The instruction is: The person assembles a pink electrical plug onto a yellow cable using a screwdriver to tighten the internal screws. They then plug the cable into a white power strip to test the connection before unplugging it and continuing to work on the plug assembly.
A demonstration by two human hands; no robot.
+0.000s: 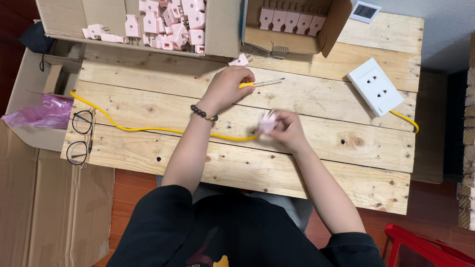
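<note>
The left hand is closed around a yellow screwdriver near the far boxes, the right hand pinches a pink plug mid-table, with bare wood all around.

L hand grips a yellow-handled screwdriver, shaft pointing to 3 o'clock, on the wooden pallet table. R hand at 4 o'clock of it pinches a small pink plug, blurred, w/ yellow cable running off toward 9 o'clock. White socket block sits at 2 o'clock of the R hand, well apart. Cardboard box of pink plug parts at 12 o'clock. Glasses at the table's 9 o'clock edge.
</note>
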